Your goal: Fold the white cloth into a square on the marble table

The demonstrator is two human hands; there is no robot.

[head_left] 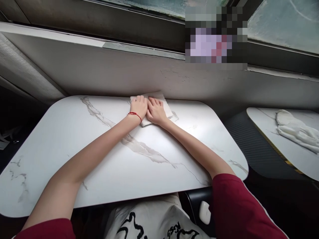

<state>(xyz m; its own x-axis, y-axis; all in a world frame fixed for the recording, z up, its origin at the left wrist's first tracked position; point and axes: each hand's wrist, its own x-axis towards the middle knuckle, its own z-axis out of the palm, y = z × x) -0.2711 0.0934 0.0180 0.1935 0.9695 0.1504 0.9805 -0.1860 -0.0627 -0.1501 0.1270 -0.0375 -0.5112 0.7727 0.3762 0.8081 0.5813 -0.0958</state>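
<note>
A folded white cloth (166, 103) lies at the far edge of a white marble-patterned table (74, 146), close to the wall. Both my hands rest flat on it, side by side. My left hand (138, 107), with a red string on its wrist, presses the cloth's left part, fingers stretched out. My right hand (156, 110) lies on the middle of the cloth, fingers extended and touching the left hand. Most of the cloth is hidden under my hands.
A grey wall and window sill (139, 49) rise just behind the table. A second marble table (299, 156) at the right carries a crumpled white cloth (296, 129). A small white case (204, 212) sits on a dark seat below the table edge.
</note>
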